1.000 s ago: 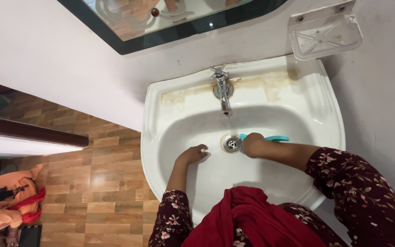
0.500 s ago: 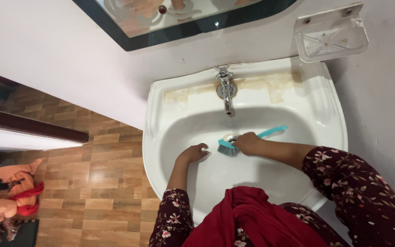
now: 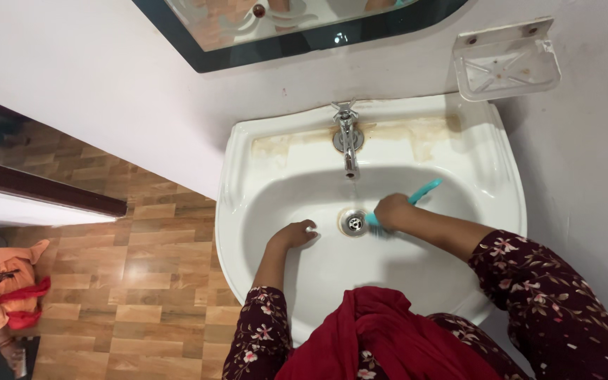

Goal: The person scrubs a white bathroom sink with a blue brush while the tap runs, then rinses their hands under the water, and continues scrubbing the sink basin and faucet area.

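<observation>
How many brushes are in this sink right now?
1. A teal brush is in the right hand, beside the drain in the white sink. The hand partly hides its bristles.

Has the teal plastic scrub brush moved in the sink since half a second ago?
Yes. The teal plastic scrub brush, gripped in the right hand, slid rightward across the round metal drain; its head, earlier left of the drain, is now on its right side.
</observation>
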